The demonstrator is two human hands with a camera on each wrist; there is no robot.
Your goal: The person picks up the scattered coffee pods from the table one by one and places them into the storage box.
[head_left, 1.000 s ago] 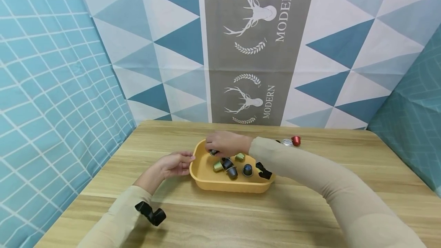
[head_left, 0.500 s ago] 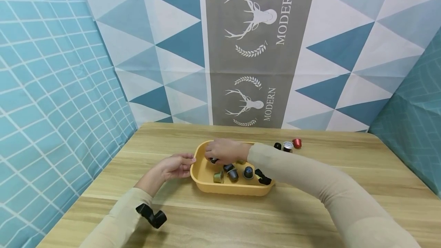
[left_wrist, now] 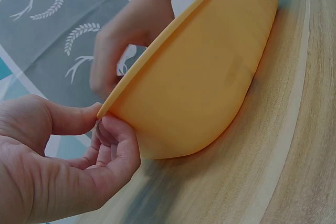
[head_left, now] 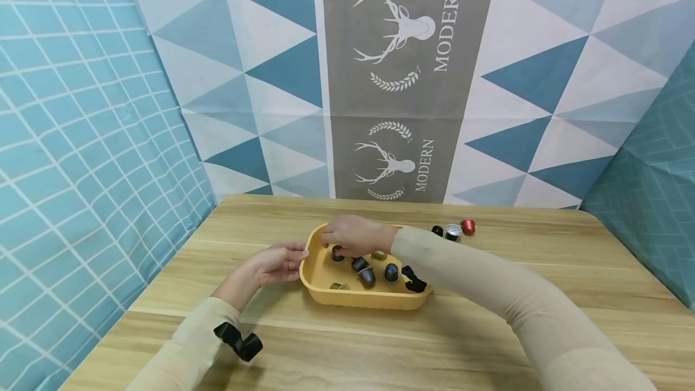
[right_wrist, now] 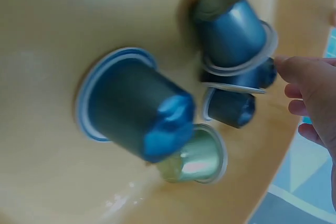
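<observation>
My left hand (head_left: 278,263) pinches the left rim of a yellow tray (head_left: 369,300) between thumb and fingers, as the left wrist view shows up close. Over the tray's left end, my right hand (head_left: 355,235) reaches down with its fingers spread about a dark coffee capsule (head_left: 338,254), which stands on its flange on the tray floor. Two more dark capsules lie together near the middle, one with a blue side (right_wrist: 233,32). A blue-topped capsule (head_left: 391,273) stands to their right. Against the front wall lies a green capsule (head_left: 339,286); another green capsule (right_wrist: 199,156) is partly behind my hand.
Behind the tray on the right, a black capsule (head_left: 437,230), a silver-lidded capsule (head_left: 453,232) and a red capsule (head_left: 468,226) stand on the wooden table (head_left: 347,349). Patterned cloth (head_left: 288,77) hangs behind. My right forearm crosses over the tray's right end.
The dark capsule, tilted in my right fingers before, now stands on the tray floor as the fingers spread. One green capsule has shifted to the front wall. My left hand keeps its hold.
</observation>
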